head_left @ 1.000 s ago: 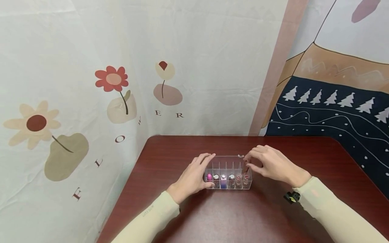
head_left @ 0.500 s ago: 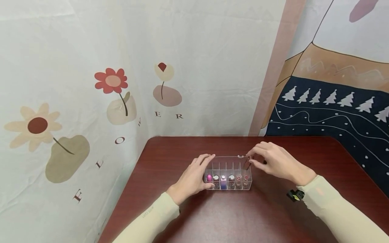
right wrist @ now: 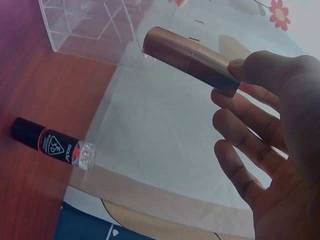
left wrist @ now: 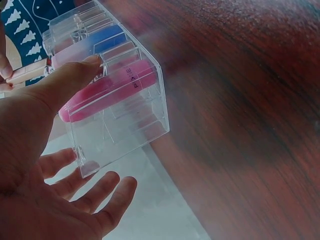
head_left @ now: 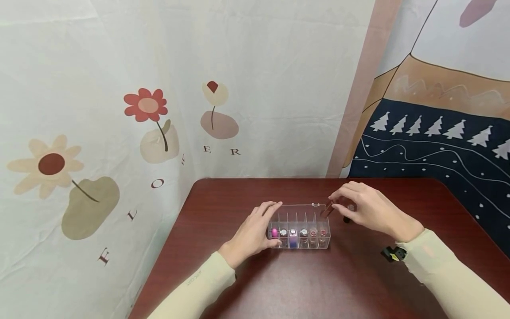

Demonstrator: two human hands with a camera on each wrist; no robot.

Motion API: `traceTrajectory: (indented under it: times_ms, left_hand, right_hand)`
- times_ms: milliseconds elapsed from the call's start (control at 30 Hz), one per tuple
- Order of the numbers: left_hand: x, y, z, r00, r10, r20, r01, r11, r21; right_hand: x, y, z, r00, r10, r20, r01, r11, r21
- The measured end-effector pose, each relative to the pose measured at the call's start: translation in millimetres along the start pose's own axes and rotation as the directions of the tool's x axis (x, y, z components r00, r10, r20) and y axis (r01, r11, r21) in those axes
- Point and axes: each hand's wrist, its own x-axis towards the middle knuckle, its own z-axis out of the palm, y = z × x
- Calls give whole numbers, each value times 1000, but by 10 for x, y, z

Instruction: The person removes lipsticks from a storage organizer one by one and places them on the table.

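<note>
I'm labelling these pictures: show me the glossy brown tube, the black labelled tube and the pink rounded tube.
Glossy brown tube [right wrist: 190, 60], right wrist view: its middle.
Black labelled tube [right wrist: 54, 144], right wrist view: printed label.
Pink rounded tube [left wrist: 112, 93], left wrist view: its middle.

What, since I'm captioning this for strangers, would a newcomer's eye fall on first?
Probably the bright pink tube in the leftmost compartment of the clear divided organizer, which the left hand holds. Next, the copper-coloured lipstick tube that the right hand pinches near the organizer's right end. Behind, the red flower on the white backdrop stands out at left.
</note>
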Motion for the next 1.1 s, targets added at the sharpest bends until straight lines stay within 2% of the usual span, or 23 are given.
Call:
traceTrajectory:
  times_ms: [267, 800, 1100]
  left_hand:
    - [4, 7, -5, 1000, -11, 10, 11, 1000, 2]
    - [19, 19, -25, 1000, 0, -1, 0, 1000, -1]
    - [-1, 17, -17, 1000, -5, 8, 5, 1000, -13]
  right_hand:
    - [-28, 67, -58, 999, -14, -50, 14, 1000, -3]
    - [-183, 236, -173, 996, 84, -41, -86, 996, -40]
    - [-248, 396, -214, 993, 83, -78, -88, 995, -56]
